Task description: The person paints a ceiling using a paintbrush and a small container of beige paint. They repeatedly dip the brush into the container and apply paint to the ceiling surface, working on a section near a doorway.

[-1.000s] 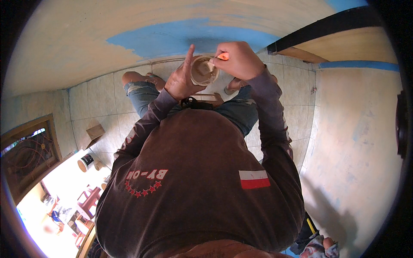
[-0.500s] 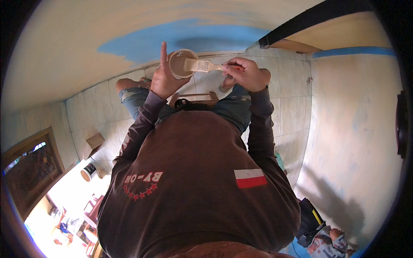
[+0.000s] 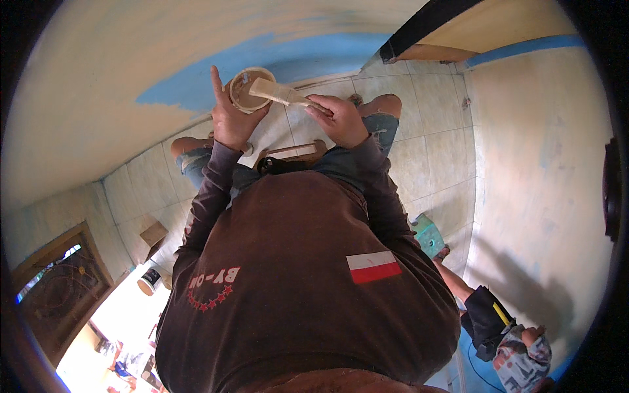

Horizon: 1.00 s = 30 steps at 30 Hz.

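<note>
My left hand (image 3: pixel 234 119) is wrapped round a small round paint tub (image 3: pixel 241 96), its index finger pointing up along the wall. Pale paint shows inside the tub. My right hand (image 3: pixel 339 120) grips the handle of a flat paintbrush (image 3: pixel 278 92), whose wide, pale bristles point left over the tub's right rim. Whether the bristles touch the rim, I cannot tell. Just beyond both hands rises a wall (image 3: pixel 196 39), cream with a patch of bright blue paint (image 3: pixel 301 56) low down.
Beneath my legs is a low wooden stool (image 3: pixel 295 152) on a tiled floor (image 3: pixel 429 157). A dark beam (image 3: pixel 426 29) sticks out at upper right. Behind me at right are a green stool (image 3: pixel 428 236) and another person (image 3: pixel 517 354). At left are a bucket (image 3: pixel 149 281) and a wooden-framed door (image 3: pixel 62 281).
My right hand has moved left and slightly down, and the brush has tilted and shifted left. The left hand and the tub have also shifted left in view. The green stool shows more.
</note>
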Available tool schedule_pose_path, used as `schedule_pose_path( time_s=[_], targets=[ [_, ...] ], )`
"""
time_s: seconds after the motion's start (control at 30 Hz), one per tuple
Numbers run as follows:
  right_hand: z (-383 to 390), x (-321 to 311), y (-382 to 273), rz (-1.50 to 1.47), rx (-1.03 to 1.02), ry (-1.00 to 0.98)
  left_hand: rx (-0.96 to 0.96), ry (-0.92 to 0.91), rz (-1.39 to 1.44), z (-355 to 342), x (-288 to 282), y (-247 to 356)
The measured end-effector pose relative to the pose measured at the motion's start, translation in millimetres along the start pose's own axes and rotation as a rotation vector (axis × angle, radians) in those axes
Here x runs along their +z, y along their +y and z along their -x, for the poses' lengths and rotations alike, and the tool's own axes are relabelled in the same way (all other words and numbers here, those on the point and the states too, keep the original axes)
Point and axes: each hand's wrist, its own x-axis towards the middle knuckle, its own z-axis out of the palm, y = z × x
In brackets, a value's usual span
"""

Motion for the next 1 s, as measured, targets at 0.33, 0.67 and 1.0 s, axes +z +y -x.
schedule_pose_path(
  time_s=[0.33, 0.67, 1.0],
  targets=[
    [8.9, 12.9, -0.8, -0.120, 0.043, 0.022, 0.032, 0.015, -0.017, -2.7, 2.4, -2.5],
    [9.5, 11.8, 12.0, -0.289, 0.140, 0.033, -0.016, 0.017, 0.028, 3.1, 1.5, -7.6],
    [-47.0, 5.7, 77.8, -0.763, 0.279, 0.394, -0.017, 0.051, 0.043, -0.7, -1.5, -15.1]
  ],
)
